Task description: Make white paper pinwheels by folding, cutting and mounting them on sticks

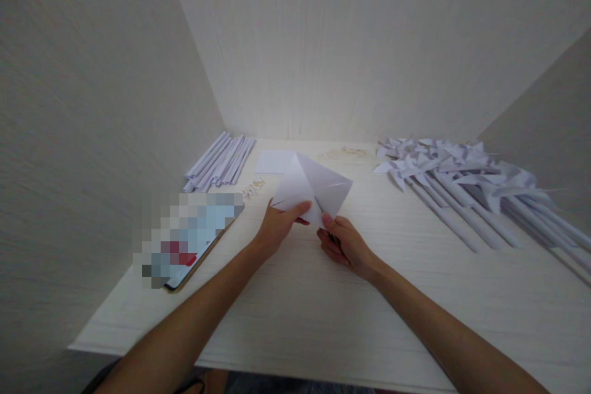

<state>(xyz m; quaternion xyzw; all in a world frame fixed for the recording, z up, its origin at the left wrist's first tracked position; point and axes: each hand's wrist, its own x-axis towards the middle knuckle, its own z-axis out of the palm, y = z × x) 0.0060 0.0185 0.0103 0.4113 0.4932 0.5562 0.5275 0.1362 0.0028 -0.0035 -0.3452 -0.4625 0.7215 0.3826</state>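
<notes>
A square sheet of white paper (pixel 325 181), creased across its middle, is held up over the table. Cuts run inward from its corners. My left hand (pixel 282 221) grips its lower left edge, thumb on top and fingers underneath. At the lower corner my right hand (pixel 344 243) is closed around scissors (pixel 333 237); their dark handles are mostly hidden by the fingers, and a thin dark blade line lies at the paper's cut. Behind the held sheet, flat white paper (pixel 270 162) lies on the table.
Rolled paper sticks (pixel 219 163) lie at the back left, with small pale pieces (pixel 253 188) nearby. A phone (pixel 203 246) leans at the left, partly blurred. Finished paper pinwheels (pixel 443 166) on sticks are piled at the right. Walls enclose the white table (pixel 286 320) behind and at the sides.
</notes>
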